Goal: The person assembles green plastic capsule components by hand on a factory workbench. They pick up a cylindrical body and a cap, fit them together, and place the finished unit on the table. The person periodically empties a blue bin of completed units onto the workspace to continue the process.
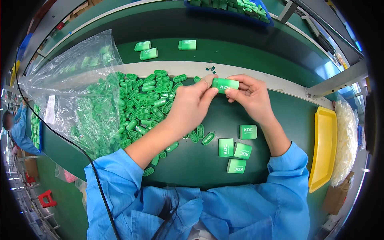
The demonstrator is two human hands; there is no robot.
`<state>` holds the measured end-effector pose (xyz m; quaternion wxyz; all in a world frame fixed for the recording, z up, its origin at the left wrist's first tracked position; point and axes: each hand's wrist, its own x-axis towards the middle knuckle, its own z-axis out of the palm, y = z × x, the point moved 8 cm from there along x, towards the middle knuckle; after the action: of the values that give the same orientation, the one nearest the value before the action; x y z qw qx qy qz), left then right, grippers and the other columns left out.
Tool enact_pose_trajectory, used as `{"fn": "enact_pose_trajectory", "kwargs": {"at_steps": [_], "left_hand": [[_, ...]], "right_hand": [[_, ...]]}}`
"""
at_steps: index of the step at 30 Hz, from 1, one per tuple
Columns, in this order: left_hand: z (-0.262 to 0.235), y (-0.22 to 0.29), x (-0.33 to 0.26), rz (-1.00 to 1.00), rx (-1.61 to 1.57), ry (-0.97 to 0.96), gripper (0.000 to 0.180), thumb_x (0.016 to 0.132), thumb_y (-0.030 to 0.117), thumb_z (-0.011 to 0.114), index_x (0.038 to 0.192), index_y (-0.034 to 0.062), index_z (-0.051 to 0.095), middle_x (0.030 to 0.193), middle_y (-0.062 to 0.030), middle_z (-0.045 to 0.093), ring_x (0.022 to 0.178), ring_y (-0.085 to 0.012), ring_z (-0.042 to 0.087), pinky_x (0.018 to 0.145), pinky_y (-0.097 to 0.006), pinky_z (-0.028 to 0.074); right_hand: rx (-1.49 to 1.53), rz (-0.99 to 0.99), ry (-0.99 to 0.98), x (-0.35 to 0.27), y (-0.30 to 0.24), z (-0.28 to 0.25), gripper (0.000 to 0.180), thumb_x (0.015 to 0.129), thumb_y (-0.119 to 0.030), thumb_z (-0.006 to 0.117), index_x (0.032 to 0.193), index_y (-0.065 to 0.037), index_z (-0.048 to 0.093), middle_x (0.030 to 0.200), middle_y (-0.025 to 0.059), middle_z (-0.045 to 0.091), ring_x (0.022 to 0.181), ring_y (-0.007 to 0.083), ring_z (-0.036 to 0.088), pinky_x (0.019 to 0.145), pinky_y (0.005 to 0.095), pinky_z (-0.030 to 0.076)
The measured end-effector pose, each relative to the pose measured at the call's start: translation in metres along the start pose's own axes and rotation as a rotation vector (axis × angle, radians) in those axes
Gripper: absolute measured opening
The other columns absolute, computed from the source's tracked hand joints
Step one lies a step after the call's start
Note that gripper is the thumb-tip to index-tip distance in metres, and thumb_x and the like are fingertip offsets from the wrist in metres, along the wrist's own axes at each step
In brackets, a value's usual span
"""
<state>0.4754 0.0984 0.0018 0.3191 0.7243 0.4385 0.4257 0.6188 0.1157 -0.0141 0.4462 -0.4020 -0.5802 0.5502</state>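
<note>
Your left hand (pixel 189 105) and right hand (pixel 256 99) hold a green-and-white casing (pixel 227 85) above the table (pixel 200 166), the fingers of each pinched on opposite ends. Oval green caps (pixel 152 95) lie heaped on your left, some showing through a clear plastic bag (pixel 72 86); four similar casings (pixel 225 147) lie near your right forearm.

Light is bright, the clear bag (pixel 76 100) glints, edges bow.

Yellow tray (pixel 325 148) and, perhaps, red stool (pixel 47 199).
</note>
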Motion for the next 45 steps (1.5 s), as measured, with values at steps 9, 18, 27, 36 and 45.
{"fn": "enact_pose_trajectory", "kwargs": {"at_steps": [9,18,27,36,45], "left_hand": [[0.011,0.014,-0.019,0.108,0.216,0.113,0.044,0.086,0.001,0.051,0.127,-0.0048,0.036,0.083,-0.0235,0.062,0.072,-0.041,0.062,0.062,-0.042,0.05],[-0.059,-0.012,0.03,0.013,0.643,0.06,0.038,0.077,0.002,0.06,0.115,0.0046,0.055,0.109,-0.0133,0.055,0.107,-0.0319,0.049,0.09,-0.038,0.043],[-0.021,-0.014,0.025,0.248,0.606,-0.078,0.021,0.077,0.004,0.058,0.097,0.0037,0.064,0.1,-0.0093,0.059,0.097,-0.0289,0.052,0.086,-0.038,0.045],[-0.004,-0.01,0.026,0.08,0.675,-0.156,0.022,0.074,0.003,0.059,0.096,0.0025,0.064,0.087,-0.0127,0.057,0.073,-0.0255,0.06,0.07,-0.036,0.05],[0.002,-0.037,0.006,-0.437,-0.578,-0.119,0.024,0.084,0.005,0.061,0.104,-0.0075,0.058,0.091,-0.0137,0.065,0.075,-0.0158,0.065,0.066,-0.025,0.053]], "right_hand": [[-0.52,-0.319,0.2,-0.018,-0.031,0.015,0.022,0.078,-0.005,0.067,0.098,0.004,0.062,0.085,0.0096,0.068,0.072,0.0095,0.064,0.062,0.0219,0.052],[-0.344,0.167,0.188,0.108,0.032,-0.044,0.034,0.083,-0.016,0.066,0.11,0.002,0.056,0.082,0.0038,0.06,0.062,0.0073,0.055,0.059,0.022,0.046],[-0.787,-0.009,0.048,0.038,-0.004,-0.065,0.04,0.076,-0.025,0.069,0.109,-0.003,0.06,0.103,0.0055,0.059,0.062,0.0144,0.053,0.061,0.0258,0.046],[-0.941,0.049,-0.399,-0.061,-0.023,-0.005,0.032,0.065,-0.007,0.071,0.094,0.0,0.06,0.092,0.0102,0.055,0.076,0.0245,0.055,0.063,0.0325,0.046],[-0.681,0.025,-0.274,-0.033,-0.036,0.01,0.022,0.067,-0.007,0.066,0.084,-0.001,0.053,0.073,0.0097,0.058,0.063,0.0187,0.058,0.059,0.0296,0.047]]}}
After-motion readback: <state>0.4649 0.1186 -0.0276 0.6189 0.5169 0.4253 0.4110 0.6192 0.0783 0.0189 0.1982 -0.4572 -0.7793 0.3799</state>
